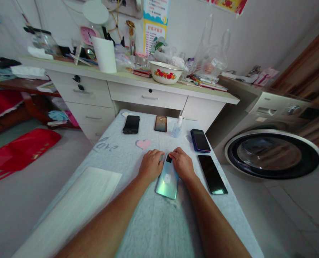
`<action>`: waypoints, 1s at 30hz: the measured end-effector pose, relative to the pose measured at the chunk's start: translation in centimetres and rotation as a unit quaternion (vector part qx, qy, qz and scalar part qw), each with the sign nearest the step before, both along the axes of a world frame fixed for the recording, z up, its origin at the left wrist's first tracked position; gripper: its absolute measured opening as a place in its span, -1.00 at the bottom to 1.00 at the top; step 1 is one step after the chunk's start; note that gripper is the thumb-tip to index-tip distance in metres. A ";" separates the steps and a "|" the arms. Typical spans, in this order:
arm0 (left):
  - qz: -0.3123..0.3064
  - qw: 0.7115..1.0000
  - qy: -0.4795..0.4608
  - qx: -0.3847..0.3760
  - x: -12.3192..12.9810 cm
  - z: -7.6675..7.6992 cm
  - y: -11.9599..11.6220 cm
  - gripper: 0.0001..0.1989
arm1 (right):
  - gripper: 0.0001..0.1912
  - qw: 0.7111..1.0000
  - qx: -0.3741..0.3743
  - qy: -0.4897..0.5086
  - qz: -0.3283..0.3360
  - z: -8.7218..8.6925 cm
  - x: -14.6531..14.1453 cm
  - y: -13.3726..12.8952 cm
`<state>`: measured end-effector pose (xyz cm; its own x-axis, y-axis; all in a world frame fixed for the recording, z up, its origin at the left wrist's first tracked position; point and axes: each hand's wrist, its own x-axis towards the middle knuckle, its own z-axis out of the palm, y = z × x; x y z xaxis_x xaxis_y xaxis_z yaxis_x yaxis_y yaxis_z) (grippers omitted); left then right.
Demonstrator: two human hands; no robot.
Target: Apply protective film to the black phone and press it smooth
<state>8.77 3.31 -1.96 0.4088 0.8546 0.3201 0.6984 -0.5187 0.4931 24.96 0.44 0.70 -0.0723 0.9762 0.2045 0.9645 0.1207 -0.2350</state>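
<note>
A smartphone (167, 184) with a shiny blue-green back lies face down on the cloth-covered table, its dark camera block (169, 158) at the far end. My left hand (151, 165) is closed at the phone's upper left edge, thumb against its side. From the upper right, my right hand (181, 163) grips the phone's edge, with bent fingertips at the camera block. Whether a small piece lies under those fingertips is hidden. Beyond the hands stands a clear spray bottle (177, 127). To the right lies a black smartphone (212, 174), screen up.
Farther back are a black phone (131, 124) and a brown-backed phone (160, 123). Stacked phones (200, 140) sit at the right edge. A long whitish sheet (76, 204) covers the table's left side. A drawer desk (148, 94) and a washing machine (269, 118) stand beyond.
</note>
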 end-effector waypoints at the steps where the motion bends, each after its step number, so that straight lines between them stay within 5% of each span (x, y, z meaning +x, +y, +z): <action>1: 0.004 1.000 -0.001 0.001 0.0 -0.1 0.0 -0.65 | -0.71 1.000 -0.002 -0.006 0.000 0.0 -0.1 0.1; 22: 0.016 1.000 -0.019 0.000 -0.1 -0.8 0.1 -0.54 | -0.69 0.993 -0.052 0.009 0.109 0.9 -0.8 -1.5; 30: 0.015 1.000 -0.015 -0.007 -0.1 -0.6 0.1 -0.58 | -0.70 0.995 -0.041 0.008 0.089 0.9 -1.2 -0.9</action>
